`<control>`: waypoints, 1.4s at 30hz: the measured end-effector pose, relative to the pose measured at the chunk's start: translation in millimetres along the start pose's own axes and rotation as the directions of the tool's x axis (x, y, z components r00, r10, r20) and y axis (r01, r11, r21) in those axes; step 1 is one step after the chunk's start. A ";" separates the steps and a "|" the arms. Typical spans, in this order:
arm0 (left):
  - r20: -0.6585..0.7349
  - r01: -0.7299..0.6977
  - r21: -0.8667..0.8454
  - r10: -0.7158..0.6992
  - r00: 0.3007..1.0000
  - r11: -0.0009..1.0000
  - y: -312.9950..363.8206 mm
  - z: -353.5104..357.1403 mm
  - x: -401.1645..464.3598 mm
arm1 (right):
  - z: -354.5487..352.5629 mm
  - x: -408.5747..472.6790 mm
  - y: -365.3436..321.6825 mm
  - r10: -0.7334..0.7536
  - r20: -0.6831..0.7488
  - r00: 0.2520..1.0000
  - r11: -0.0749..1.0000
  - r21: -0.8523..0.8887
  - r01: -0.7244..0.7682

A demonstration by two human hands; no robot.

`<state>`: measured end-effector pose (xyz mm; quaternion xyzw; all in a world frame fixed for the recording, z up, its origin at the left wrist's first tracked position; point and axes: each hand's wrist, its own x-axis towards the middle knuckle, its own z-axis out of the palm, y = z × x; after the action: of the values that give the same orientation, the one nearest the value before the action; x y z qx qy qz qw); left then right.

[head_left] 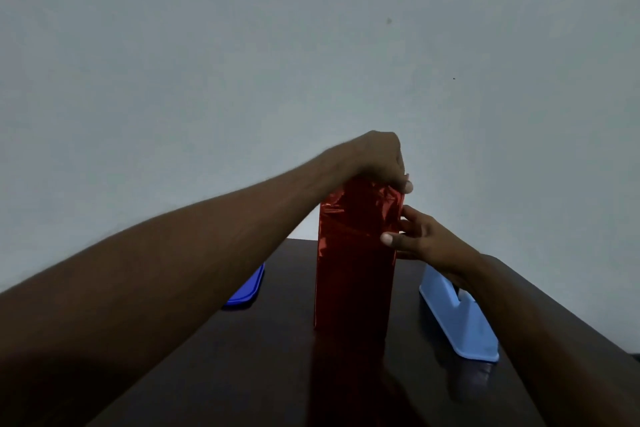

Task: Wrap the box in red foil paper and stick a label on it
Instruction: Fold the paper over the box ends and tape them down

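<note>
A tall box wrapped in red foil paper (353, 263) stands upright on the dark table (284, 340). My left hand (379, 159) sits on the box's top end, its fingers curled over the crumpled foil there and its thumb tip showing at the right corner. My right hand (419, 239) is at the box's upper right edge, thumb on the front face and fingers behind the foil at the side, pinching it. No label is in view.
A light blue tape dispenser (457, 319) stands right of the box, under my right forearm. A dark blue flat lid or tray (247, 288) lies to the left, partly hidden by my left arm. A plain grey wall rises behind the table.
</note>
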<state>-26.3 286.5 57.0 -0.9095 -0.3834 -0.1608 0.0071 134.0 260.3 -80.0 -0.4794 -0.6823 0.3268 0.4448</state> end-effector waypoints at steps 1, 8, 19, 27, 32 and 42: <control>-0.041 -0.016 -0.027 0.015 0.999 1.000 -0.2 0.1 -0.8 | 0.2 0.0 -0.2 0.002 -0.002 1.000 1.000 0.000 -0.002; 0.027 0.073 -0.128 -0.070 0.997 0.989 0.7 -15.1 -0.8 | -1.2 0.3 1.4 0.009 -0.004 1.000 1.000 0.001 -0.009; -0.074 0.041 -0.142 -0.052 0.996 0.989 -54.5 -33.7 -19.6 | -4.3 0.9 1.9 -0.015 0.043 0.999 1.000 0.024 0.014; 0.050 0.313 -0.123 -0.310 0.950 0.942 -79.1 -29.7 -17.3 | -2.1 -0.2 -3.0 -0.037 0.049 0.998 0.999 0.031 0.035; -0.221 0.204 -0.188 -0.244 0.944 0.961 -75.1 -38.2 -10.4 | -4.2 -2.4 -3.5 -0.026 0.045 0.999 1.000 0.008 0.026; -0.177 0.294 -0.418 -0.395 0.902 0.860 -109.4 -23.2 -32.1 | -1.9 -2.6 -2.4 0.006 -0.016 1.000 0.999 -0.034 -0.006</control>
<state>-130.5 338.4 57.4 -0.7806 -0.4981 -0.3469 -0.1492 135.3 257.1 -77.9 -0.4916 -0.6827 0.3125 0.4411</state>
